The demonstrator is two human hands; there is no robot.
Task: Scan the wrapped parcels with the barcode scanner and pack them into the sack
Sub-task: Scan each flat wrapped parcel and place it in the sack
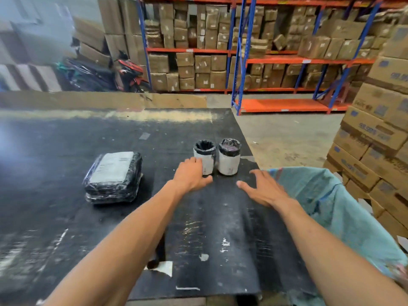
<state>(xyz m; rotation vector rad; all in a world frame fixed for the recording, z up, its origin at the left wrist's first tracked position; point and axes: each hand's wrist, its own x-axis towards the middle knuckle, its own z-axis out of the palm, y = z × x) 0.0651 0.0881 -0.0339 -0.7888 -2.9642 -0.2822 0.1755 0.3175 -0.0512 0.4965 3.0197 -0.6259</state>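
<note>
Two small round parcels, wrapped in black plastic with white labels, stand side by side on the black table (110,129): the left one (206,155) and the right one (229,156). My left hand (192,174) reaches to the left parcel and its fingers touch the parcel's left side. My right hand (262,188) hovers spread and empty just below and right of the right parcel. A flat black-wrapped parcel (113,176) with a white label lies to the left. The teal sack (331,206) hangs open at the table's right edge. No scanner is visible.
Stacked cardboard boxes (379,133) stand close on the right behind the sack. Blue and orange shelving (242,58) full of cartons fills the background, with a motorbike (130,72) at the back left. Bare concrete floor lies beyond the table's right edge.
</note>
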